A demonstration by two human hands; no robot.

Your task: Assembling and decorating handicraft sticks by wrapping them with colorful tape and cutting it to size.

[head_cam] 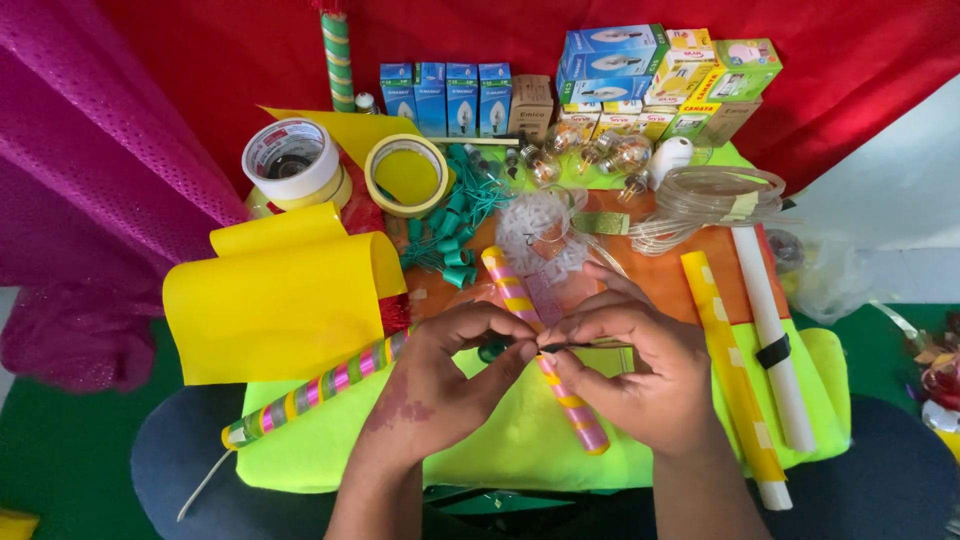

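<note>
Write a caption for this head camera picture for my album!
Two hands, left hand and right hand, pinch a small green socket and its wire over yellow craft supplies.

Single view, from a camera on the person's head, facing steeply down and forward. Both hands, left (pixel 440 375) and right (pixel 640 375), sit close at lower centre; the table (pixel 660 275) fills mid-frame, boxes (pixel 610 80) against red cloth (pixel 200 50) at its far edge.
</note>
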